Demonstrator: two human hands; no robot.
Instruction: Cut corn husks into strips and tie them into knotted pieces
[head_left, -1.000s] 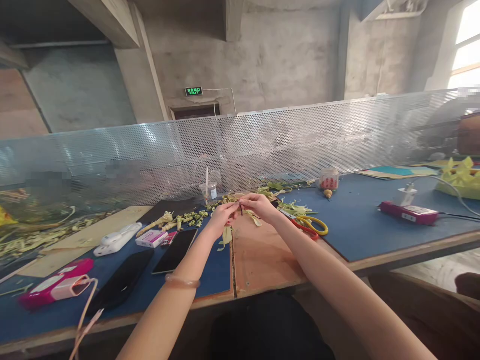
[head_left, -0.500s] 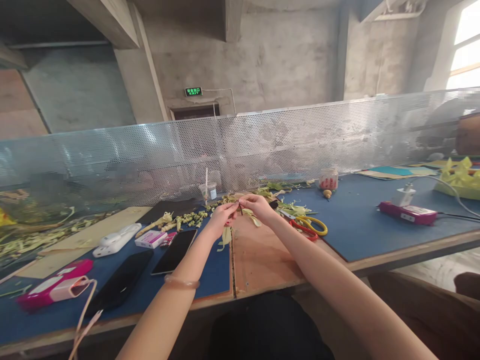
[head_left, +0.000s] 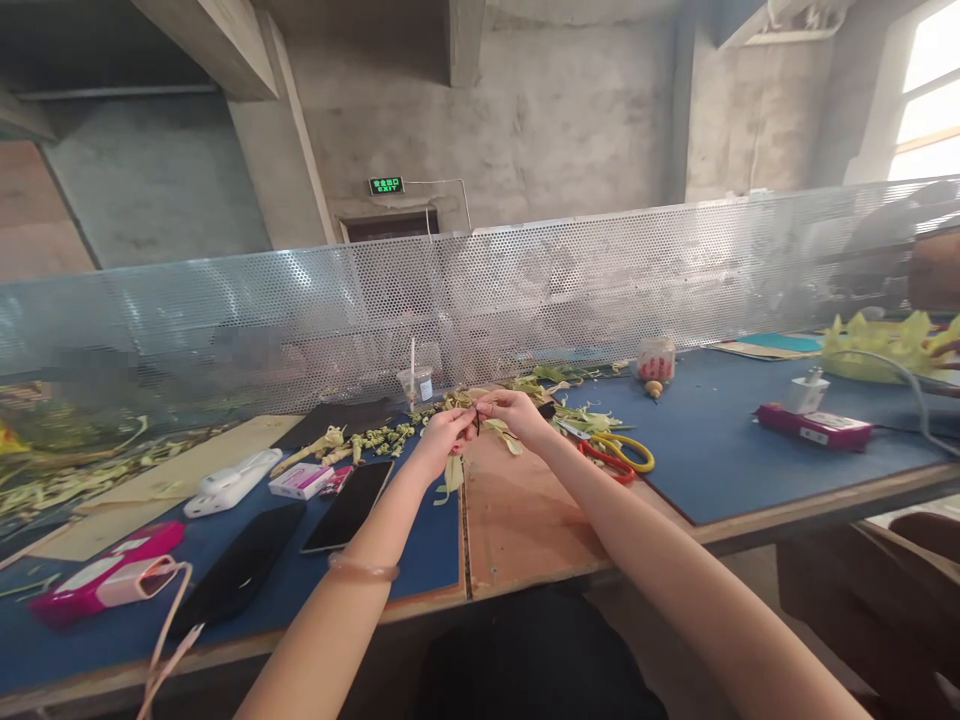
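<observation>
Over the middle of the table, my left hand and my right hand meet at the fingertips. Both are closed in a pinch on a small, thin dark strip, whose exact nature is too small to tell. Pale green leaves lie just beyond and beside my right hand. Another leaf rests below my left hand. Red-handled scissors and yellow-handled scissors lie to the right of my right wrist.
Left on the blue table are two phones, a small box and power strips. A cup and jar stand behind. At right are a magenta power strip and a yellow-green crown-like object, a person's hand beside it.
My hands remain together, with the dark strip now showing slightly differently between the fingertips. At far right, the yellow-green object has shifted left and the cable beside it has moved.
</observation>
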